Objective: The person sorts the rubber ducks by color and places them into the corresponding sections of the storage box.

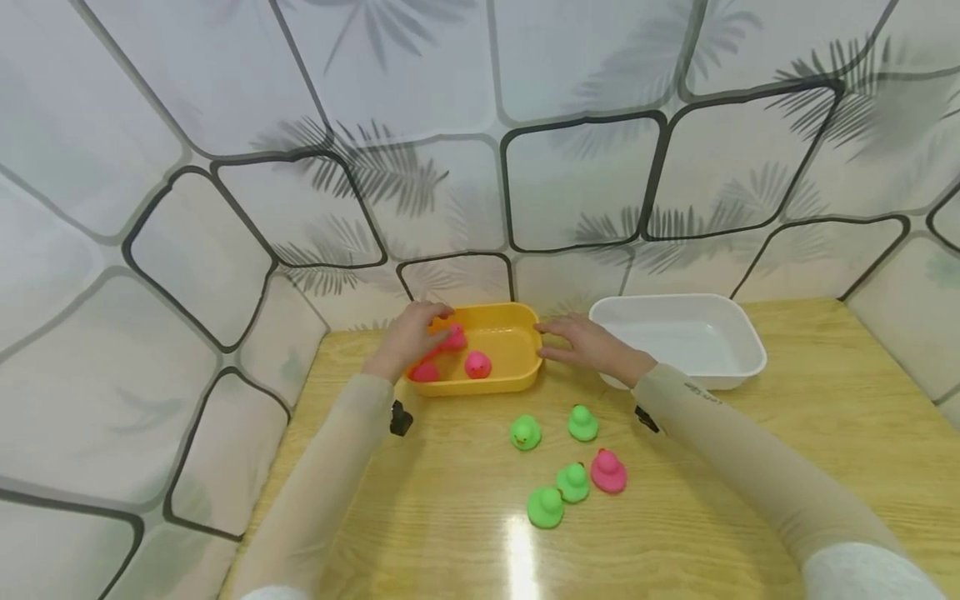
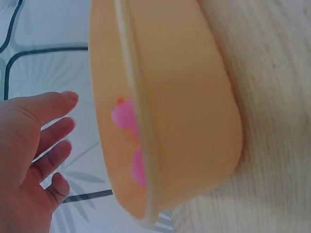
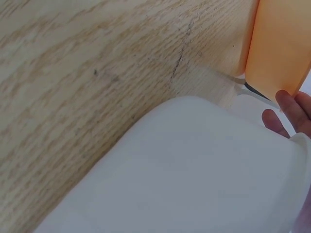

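Yellow tub (image 1: 517,382) holds pink ducks (image 1: 477,364); white tub (image 1: 746,354); green ducks (image 1: 546,507) on the wood-grain desk (image 1: 825,433).

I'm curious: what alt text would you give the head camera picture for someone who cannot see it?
Two hands reach a yellow tub on a wooden table: the left hand over pink ducks inside, the right hand at its right rim. A white tub stands to the right; four green ducks and a pink duck sit nearer.

White tub (image 1: 678,337), green ducks (image 1: 526,433)
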`<state>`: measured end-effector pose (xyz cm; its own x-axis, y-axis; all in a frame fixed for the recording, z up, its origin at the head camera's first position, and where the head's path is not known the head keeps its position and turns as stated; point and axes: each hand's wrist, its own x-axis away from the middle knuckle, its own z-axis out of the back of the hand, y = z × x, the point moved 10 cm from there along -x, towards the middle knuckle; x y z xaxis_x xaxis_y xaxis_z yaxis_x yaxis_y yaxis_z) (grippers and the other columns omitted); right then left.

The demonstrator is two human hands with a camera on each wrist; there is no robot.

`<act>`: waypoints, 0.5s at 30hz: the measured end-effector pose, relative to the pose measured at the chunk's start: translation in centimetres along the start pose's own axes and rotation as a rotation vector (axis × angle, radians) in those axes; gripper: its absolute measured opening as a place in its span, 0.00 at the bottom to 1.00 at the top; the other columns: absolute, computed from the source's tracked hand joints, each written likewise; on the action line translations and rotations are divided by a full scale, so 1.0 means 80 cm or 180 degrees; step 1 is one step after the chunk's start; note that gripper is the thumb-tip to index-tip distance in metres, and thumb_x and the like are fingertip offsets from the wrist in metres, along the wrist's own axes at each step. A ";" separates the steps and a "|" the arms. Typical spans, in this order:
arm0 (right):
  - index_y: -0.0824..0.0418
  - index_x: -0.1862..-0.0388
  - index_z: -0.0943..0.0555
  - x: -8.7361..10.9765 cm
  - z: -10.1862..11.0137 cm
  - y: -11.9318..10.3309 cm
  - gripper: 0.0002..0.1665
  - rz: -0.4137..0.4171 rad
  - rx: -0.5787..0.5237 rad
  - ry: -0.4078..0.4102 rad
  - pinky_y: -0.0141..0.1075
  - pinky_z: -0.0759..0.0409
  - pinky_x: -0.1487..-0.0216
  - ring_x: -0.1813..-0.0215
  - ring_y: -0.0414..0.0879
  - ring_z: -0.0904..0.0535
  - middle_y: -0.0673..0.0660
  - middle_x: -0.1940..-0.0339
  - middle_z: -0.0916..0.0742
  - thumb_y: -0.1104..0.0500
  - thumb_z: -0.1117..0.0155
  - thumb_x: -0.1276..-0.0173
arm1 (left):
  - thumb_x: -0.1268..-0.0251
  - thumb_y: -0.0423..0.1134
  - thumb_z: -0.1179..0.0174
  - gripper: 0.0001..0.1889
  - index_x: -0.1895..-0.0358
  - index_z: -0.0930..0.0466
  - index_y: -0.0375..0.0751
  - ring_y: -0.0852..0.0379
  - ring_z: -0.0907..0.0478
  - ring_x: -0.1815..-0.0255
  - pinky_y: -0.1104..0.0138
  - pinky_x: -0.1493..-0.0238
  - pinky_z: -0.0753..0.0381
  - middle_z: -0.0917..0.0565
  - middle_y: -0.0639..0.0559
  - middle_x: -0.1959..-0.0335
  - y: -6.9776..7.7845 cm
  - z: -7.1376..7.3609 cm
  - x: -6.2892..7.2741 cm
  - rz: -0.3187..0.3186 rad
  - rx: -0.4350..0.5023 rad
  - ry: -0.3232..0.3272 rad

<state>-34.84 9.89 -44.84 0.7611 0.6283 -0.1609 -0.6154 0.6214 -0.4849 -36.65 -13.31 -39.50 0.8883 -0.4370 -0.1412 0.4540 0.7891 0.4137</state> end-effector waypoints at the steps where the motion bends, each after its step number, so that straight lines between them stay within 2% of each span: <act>1: 0.68 0.29 0.23 0.000 0.000 0.000 0.34 -0.0006 -0.0007 -0.0004 0.58 0.34 0.25 0.29 0.62 0.25 0.65 0.31 0.18 0.47 0.34 0.23 | 0.30 0.35 0.32 0.18 0.40 0.17 0.33 0.38 0.22 0.42 0.47 0.37 0.23 0.15 0.38 0.44 0.001 0.000 0.002 -0.0018 -0.0007 0.0025; 5: 0.67 0.28 0.24 0.000 -0.001 0.001 0.34 -0.0035 -0.0022 -0.0025 0.57 0.34 0.25 0.28 0.62 0.26 0.65 0.30 0.19 0.46 0.35 0.23 | 0.30 0.36 0.31 0.18 0.41 0.16 0.34 0.38 0.22 0.42 0.48 0.38 0.23 0.16 0.39 0.44 0.007 -0.003 0.008 -0.0061 -0.0056 0.0074; 9: 0.67 0.27 0.25 0.000 -0.002 0.002 0.35 -0.0069 -0.0055 -0.0063 0.58 0.35 0.24 0.27 0.63 0.27 0.65 0.30 0.19 0.46 0.35 0.23 | 0.30 0.37 0.31 0.18 0.41 0.16 0.35 0.40 0.22 0.44 0.48 0.41 0.22 0.15 0.40 0.45 0.016 -0.008 0.015 -0.0106 -0.0048 0.0030; 15: 0.67 0.28 0.24 -0.001 0.000 -0.001 0.35 -0.0065 -0.0033 -0.0050 0.58 0.34 0.25 0.28 0.64 0.26 0.66 0.30 0.19 0.47 0.34 0.23 | 0.31 0.35 0.31 0.15 0.45 0.14 0.34 0.40 0.22 0.41 0.49 0.36 0.24 0.13 0.42 0.46 0.047 -0.015 0.028 -0.0475 -0.0009 0.0074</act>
<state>-34.84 9.80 -44.82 0.7702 0.6228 -0.1372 -0.5975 0.6294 -0.4969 -32.88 -10.82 -39.31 0.8123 -0.5394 -0.2218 0.5813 0.7175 0.3839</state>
